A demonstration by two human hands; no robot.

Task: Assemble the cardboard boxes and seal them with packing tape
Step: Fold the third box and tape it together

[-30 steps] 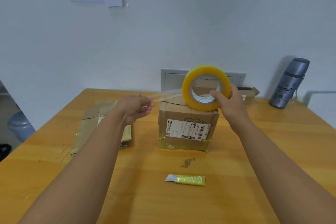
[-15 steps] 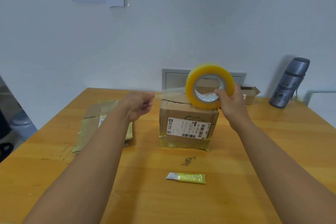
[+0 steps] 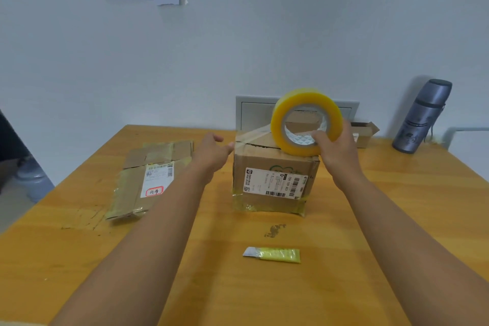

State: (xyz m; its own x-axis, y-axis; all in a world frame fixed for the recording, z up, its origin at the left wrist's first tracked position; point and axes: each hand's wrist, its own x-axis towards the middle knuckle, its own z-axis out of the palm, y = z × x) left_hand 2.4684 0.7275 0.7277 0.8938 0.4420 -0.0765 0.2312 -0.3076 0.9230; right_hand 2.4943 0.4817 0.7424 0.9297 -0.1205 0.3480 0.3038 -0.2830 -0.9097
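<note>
wood table [image 3: 397, 219], taped box [image 3: 275, 180], flat cardboard [image 3: 148, 180], yellow cutter [image 3: 272, 255], flask [image 3: 423, 116]

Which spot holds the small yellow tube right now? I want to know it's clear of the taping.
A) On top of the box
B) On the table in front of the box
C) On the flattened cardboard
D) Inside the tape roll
B: the small yellow tube lies on the table, apart from the box and nearer the camera.

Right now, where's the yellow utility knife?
Head view: the yellow utility knife lies flat on the wooden table, centre front, nearer than the upright cardboard box, between the two forearms; neither hand touches it.
</note>
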